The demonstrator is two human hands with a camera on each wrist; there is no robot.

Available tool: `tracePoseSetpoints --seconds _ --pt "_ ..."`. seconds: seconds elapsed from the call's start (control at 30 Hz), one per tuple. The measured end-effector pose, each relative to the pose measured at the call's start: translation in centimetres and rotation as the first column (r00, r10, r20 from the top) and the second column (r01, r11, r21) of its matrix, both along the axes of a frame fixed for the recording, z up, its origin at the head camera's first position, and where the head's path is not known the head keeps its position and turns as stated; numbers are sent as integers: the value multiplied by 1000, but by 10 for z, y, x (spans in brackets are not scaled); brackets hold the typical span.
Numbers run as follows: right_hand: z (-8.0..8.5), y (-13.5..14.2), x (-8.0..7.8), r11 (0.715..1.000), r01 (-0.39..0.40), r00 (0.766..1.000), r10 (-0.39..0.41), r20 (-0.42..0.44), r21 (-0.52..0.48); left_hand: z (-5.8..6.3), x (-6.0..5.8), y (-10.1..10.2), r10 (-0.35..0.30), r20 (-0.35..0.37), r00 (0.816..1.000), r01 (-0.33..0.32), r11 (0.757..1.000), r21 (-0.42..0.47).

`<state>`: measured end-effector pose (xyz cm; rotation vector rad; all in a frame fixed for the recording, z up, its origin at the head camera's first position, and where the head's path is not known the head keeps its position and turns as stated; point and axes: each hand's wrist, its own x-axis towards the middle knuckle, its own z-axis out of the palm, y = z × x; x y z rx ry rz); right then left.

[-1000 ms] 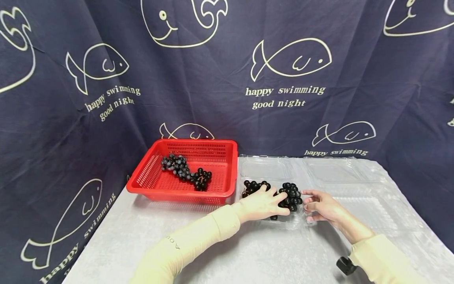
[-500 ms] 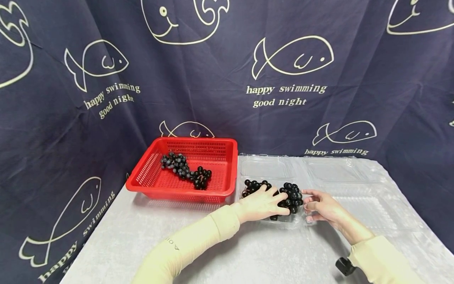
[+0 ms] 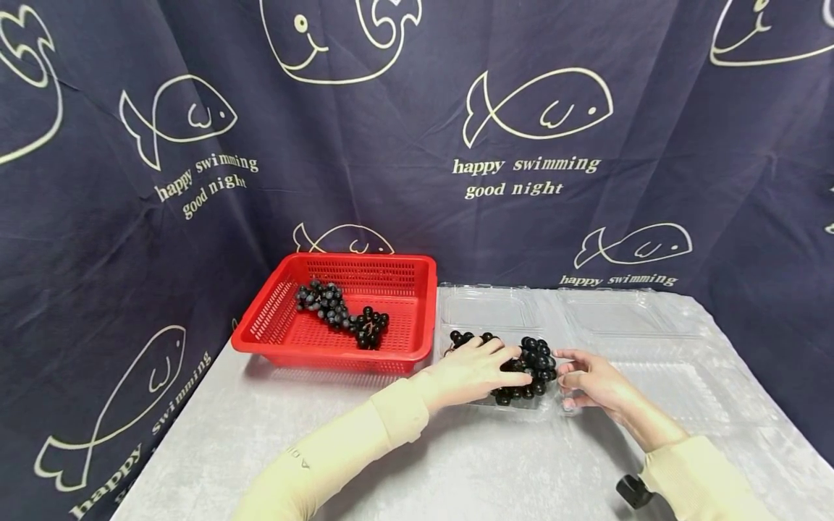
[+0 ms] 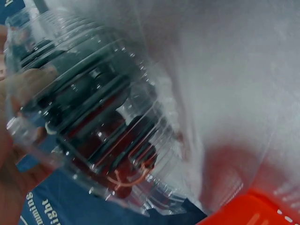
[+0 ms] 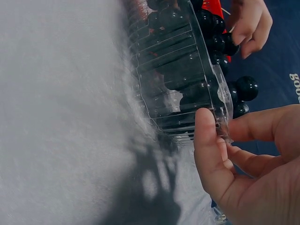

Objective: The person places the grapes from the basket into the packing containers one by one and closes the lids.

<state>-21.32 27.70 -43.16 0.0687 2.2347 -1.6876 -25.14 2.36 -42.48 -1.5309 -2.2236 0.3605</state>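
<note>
From where I stand, the grapes [image 3: 537,352] sit in a clear plastic box [image 5: 151,85] on the pale table [image 3: 469,463], heaped so that some stand above the rim. The left hand [image 3: 470,374] rests over them from above, fingers apart and thumb spread toward the right-hand cluster, touching the fruit rather than clenching it, though the fingertips partly sink out of sight among the grapes. The right hand [image 3: 596,380] has the edge of the box pinched between thumb and fingers at its right end, which the right wrist view shows well. Through the plastic, near the end toward the basket, I can see a reddish stem [image 4: 126,180].

The lid [image 3: 491,307] lies back behind the box. A second clear box [image 3: 674,391] stands just to the right, and a red basket [image 3: 339,356] to the left, with more dark bunches [image 3: 331,304] inside.

I'd expect the grapes to feel smooth and slippery, fairly firm, with a bunch flopping about its stem and single grapes apt to pop loose if squeezed. A broad, light cupping over several at once, or a hold on the stem, looks kindest. The box looks light and thin-walled, likely to flex or skid when pushed, so its stiffer rim seems the place to steady it.
</note>
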Motion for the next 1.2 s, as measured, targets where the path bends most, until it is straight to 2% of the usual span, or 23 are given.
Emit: tracePoseSetpoints --seconds 0.27,0.47,0.87,1.03,1.2 --pt "-1 1 0 1000 -2 1000 1 -10 -10 12 5 -9 -21 -34 999 25 992 123" --pt "0 2 1 1000 -7 1000 7 -25 -4 15 10 -17 10 -26 1000 -6 984 177" --pt "-3 1 2 1000 -3 1000 3 -24 -14 13 27 -32 94 85 992 -117 941 317" --pt "-3 1 2 1000 -1 1000 0 -25 -19 12 36 -39 111 148 983 -158 921 357" --pt "-2 1 3 1000 4 999 -4 -32 -20 7 44 -46 107 233 967 -199 886 418"
